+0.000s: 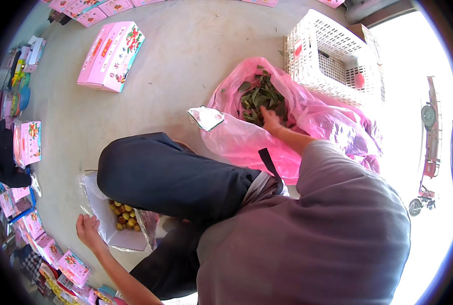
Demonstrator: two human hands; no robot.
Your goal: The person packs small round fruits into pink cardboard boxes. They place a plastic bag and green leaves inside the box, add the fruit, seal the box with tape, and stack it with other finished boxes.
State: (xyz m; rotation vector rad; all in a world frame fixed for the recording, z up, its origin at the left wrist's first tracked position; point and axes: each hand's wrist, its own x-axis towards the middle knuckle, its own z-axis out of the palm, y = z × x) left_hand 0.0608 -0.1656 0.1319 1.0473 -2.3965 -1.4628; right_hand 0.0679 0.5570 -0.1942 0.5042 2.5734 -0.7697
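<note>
My right hand reaches into a pink plastic bag, its blurred fingers touching a heap of loose green leaves. Whether it grips any leaves cannot be made out. My left hand, fingers curled, is beside the near-left wall of an open carton lined with clear plastic film. It is unclear if it pinches the film. Yellow-brown round fruits, apparently jujubes, lie inside the carton. My bent knee in dark trousers hides part of that carton.
A white perforated plastic crate stands beyond the bag. A white printed packet lies against the bag's edge. One closed pink carton rests on the concrete floor. More pink cartons and a person in dark clothes are at left.
</note>
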